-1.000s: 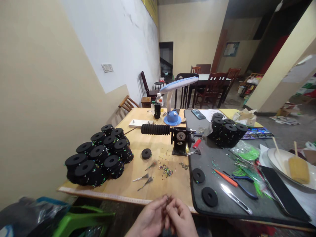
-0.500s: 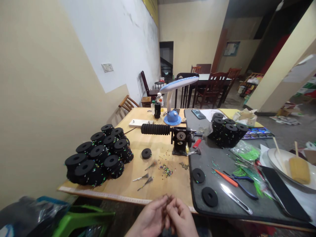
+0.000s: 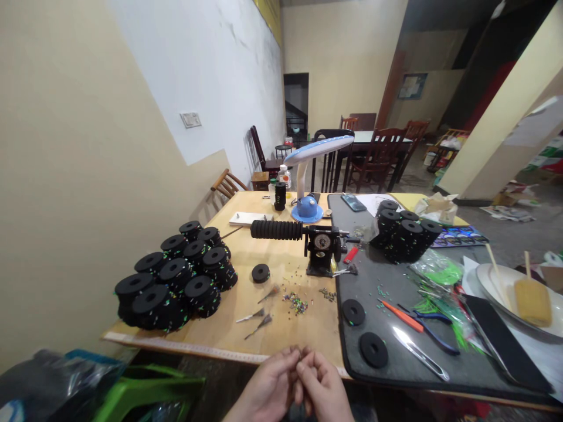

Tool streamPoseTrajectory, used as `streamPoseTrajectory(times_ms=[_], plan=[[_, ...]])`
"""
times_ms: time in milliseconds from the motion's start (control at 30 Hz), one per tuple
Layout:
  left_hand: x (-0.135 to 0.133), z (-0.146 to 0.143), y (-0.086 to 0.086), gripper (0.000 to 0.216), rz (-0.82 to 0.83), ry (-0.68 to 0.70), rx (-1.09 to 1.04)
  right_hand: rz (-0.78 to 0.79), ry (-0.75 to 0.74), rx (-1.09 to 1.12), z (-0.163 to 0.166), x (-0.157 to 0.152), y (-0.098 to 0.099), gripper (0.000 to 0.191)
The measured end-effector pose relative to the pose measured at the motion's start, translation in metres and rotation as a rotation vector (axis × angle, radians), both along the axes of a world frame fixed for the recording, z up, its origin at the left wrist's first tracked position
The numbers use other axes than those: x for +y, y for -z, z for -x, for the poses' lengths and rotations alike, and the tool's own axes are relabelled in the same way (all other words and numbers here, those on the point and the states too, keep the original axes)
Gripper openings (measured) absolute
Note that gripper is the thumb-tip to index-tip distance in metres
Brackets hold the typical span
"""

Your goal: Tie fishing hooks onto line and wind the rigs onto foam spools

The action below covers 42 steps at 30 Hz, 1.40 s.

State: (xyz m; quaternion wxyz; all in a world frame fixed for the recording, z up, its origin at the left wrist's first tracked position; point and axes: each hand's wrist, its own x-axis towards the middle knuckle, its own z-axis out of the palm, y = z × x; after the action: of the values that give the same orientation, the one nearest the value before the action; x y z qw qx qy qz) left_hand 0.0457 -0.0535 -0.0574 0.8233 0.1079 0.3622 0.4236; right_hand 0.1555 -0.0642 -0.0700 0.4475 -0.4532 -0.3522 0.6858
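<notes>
At the table's front edge my left hand and my right hand are together, fingertips pinched against each other. Whatever lies between the fingers is too small or hidden to name. Just beyond them, small coloured beads are scattered on the wood, with dark-tipped brush-like pieces to their left. A black foam ring lies flat farther back. Behind the beads stands a black hand-cranked winder with a row of black foam rings on its shaft.
Stacked black foam spools crowd the left side; more spools stand back right. A blue lamp stands behind the winder. On the grey mat lie orange-handled tool, pliers, tweezers and a black phone-like slab.
</notes>
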Motion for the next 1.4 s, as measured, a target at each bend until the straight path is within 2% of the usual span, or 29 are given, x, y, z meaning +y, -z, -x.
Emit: streamPoseTrajectory(times_ms=[333,533,733,900,1000,1200,1400], plan=[[-0.003,-0.001,-0.006,0.028,-0.165,0.065,0.025,0.024,0.022,0.060,0.001,0.001,0.010,0.061],[-0.004,-0.003,-0.005,0.030,-0.203,0.024,0.072,0.043,0.031,0.139,0.000,0.003,0.010,0.062],[-0.006,0.001,-0.006,0.027,-0.293,-0.044,0.242,0.086,-0.004,0.147,-0.004,0.004,0.007,0.062],[-0.003,0.008,-0.015,0.028,-0.459,-0.096,0.491,0.066,-0.093,0.028,-0.011,0.005,0.005,0.061],[0.003,0.010,-0.022,0.033,-0.485,-0.111,0.519,-0.015,-0.152,-0.089,-0.017,0.008,-0.004,0.058],[0.014,0.011,-0.039,0.041,-0.398,-0.028,0.360,-0.283,-0.225,-0.362,-0.027,0.013,-0.030,0.039],[0.023,0.020,-0.063,0.040,-0.331,-0.120,0.117,-0.541,-0.226,-0.649,-0.038,0.015,-0.040,0.024]])
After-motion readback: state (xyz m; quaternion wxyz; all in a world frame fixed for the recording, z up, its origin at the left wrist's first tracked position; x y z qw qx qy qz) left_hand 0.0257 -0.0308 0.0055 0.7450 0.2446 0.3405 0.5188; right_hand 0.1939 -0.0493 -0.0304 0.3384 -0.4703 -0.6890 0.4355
